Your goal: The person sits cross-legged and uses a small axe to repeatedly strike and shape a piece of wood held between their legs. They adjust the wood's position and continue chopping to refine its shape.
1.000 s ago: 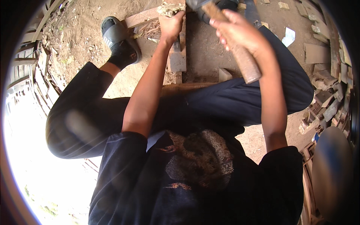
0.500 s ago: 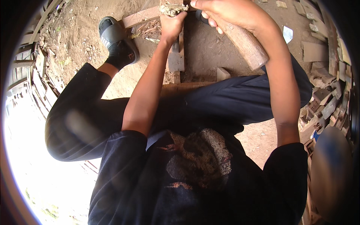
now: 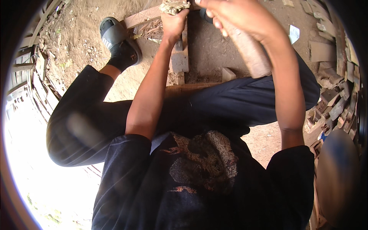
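My left hand (image 3: 174, 26) is closed in a fist at the top of the picture, thumb uppermost. Out of it sticks the frayed, splintered top of a wooden handle (image 3: 174, 7); whatever lies below the fist is hidden. To its right, my right hand (image 3: 226, 13) grips a thick round wooden club (image 3: 251, 55), whose blunt near end slants back beneath my forearm. The club's far end does not show past the hand. Beneath my left wrist lies a wooden board (image 3: 179, 63), with a dark flat piece partly covered by the wrist.
Another plank (image 3: 143, 17) runs left beside wood shavings (image 3: 151, 30). My sandalled foot (image 3: 119, 40) rests on the dirt floor. A small wood block (image 3: 228, 74) sits by my right leg. Wood offcuts (image 3: 337, 103) pile up along the right, and timber slats (image 3: 25, 67) line the left.
The club's near end has swung slightly down and left and looks blurred. My left hand and the frayed handle have shifted a little up and left.
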{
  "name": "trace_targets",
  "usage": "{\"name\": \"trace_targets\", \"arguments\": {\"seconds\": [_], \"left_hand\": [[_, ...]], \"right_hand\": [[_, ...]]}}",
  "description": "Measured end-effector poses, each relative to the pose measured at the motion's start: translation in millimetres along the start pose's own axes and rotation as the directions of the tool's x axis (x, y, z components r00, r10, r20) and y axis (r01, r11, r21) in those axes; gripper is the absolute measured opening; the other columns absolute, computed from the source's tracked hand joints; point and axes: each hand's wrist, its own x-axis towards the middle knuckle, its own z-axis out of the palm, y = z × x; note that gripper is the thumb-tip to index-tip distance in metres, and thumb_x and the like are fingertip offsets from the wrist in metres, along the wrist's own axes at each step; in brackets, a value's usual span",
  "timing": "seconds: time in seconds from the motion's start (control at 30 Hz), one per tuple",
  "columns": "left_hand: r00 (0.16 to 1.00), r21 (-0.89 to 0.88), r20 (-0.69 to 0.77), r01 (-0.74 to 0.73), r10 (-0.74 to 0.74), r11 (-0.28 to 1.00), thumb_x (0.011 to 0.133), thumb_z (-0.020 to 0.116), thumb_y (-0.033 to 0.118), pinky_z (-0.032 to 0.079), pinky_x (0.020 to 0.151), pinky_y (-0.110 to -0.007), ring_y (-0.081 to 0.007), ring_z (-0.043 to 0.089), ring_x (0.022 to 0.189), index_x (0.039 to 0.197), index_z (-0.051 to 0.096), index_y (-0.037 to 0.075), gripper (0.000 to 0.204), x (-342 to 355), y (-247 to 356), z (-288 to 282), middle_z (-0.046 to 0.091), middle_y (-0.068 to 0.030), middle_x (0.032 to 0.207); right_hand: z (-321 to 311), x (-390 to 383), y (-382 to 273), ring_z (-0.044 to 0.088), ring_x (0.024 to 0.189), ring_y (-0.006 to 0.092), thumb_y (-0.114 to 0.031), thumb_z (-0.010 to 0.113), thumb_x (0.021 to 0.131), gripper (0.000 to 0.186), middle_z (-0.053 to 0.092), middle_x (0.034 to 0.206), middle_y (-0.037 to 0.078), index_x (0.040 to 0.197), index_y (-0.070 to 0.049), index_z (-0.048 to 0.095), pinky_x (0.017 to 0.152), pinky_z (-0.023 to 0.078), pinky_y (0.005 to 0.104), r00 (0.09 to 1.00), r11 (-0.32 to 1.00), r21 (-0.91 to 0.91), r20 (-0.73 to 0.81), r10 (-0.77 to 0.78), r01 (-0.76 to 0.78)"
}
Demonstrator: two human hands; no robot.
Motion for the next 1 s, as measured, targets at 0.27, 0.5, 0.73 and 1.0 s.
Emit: {"name": "trace_targets", "arguments": {"seconds": [0.27, 0.5, 0.73, 1.0], "left_hand": [[0.991, 0.005, -0.084, -0.103, 0.103, 0.995, 0.080, 0.064, 0.014, 0.032, 0.038, -0.030, -0.0113, 0.043, 0.042, 0.066, 0.055, 0.007, 0.018, 1.1, -0.7, 3.7, 0.050, 0.0000, 0.054], [0.975, -0.148, -0.042, -0.224, 0.220, 0.963, 0.080, 0.062, 0.006, 0.029, 0.038, -0.025, -0.0071, 0.042, 0.041, 0.065, 0.056, 0.006, 0.016, -4.7, 3.5, 9.5, 0.049, 0.0016, 0.053], [0.998, -0.199, -0.050, -0.056, 0.047, 0.978, 0.079, 0.066, 0.011, 0.029, 0.039, -0.026, -0.0063, 0.042, 0.044, 0.062, 0.057, 0.006, 0.020, -3.7, 9.0, 10.9, 0.051, 0.0019, 0.056], [0.998, -0.054, -0.014, -0.064, 0.064, 0.996, 0.076, 0.068, 0.009, 0.048, 0.063, -0.028, -0.0102, 0.058, 0.071, 0.087, 0.067, 0.000, 0.014, -6.9, -14.2, 2.5, 0.065, -0.0020, 0.080]], "right_hand": [[-15.6, 19.4, 18.7, 0.056, 0.059, 0.0155, -0.015, 0.053, 0.093, 0.049, 0.057, 0.080, 0.008, 0.136, 0.002, 0.036, 0.048, 0.048, 0.0291, 0.994, 0.996, 0.077, 0.101, -0.045, 0.037], [7.0, 16.3, 17.2, 0.056, 0.058, 0.0169, -0.015, 0.050, 0.094, 0.051, 0.057, 0.077, 0.009, 0.139, 0.000, 0.034, 0.048, 0.049, 0.0310, 0.990, 0.991, -0.104, 0.108, 0.094, -0.082], [16.0, 24.5, 16.5, 0.056, 0.058, 0.0163, -0.014, 0.049, 0.094, 0.062, 0.058, 0.078, 0.009, 0.150, -0.004, 0.022, 0.050, 0.048, 0.0300, 0.993, 0.999, -0.030, -0.115, 0.028, -0.031], [8.7, 25.1, 13.3, 0.057, 0.061, 0.0172, -0.013, 0.049, 0.094, 0.060, 0.060, 0.084, 0.012, 0.148, -0.001, 0.025, 0.051, 0.050, 0.0305, 0.998, 0.991, -0.123, 0.023, 0.064, -0.061]]}}
